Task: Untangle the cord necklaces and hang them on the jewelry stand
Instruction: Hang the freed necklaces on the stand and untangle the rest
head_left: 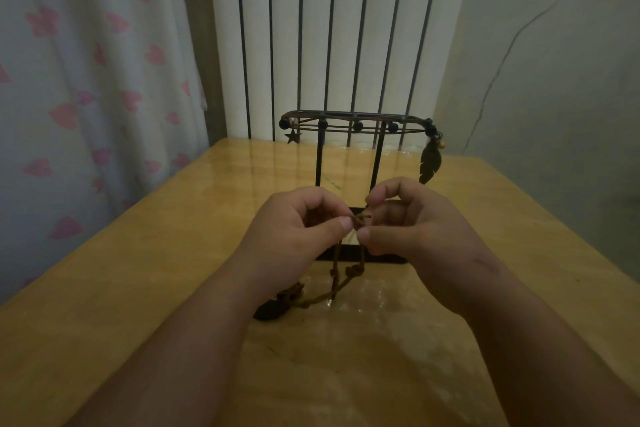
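The glossy yellow-brown wooden table (138, 270) fills the lower half of the view and reflects light in its middle. At 12 o'clock on it stands the black metal jewelry stand (349, 156) on a flat dark base. Toward 6 o'clock from this base, a tangled brown cord necklace (322, 298) touches the tabletop, and a dark oval pendant (268, 313) lies just beside it, at 9 o'clock.

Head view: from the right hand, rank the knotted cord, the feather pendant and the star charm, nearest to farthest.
1. Knotted cord: pinched at the right hand fingertips, shared with the left hand.
2. Feather pendant: just above, hanging off the stand's right end.
3. Star charm: up at the stand's left end.
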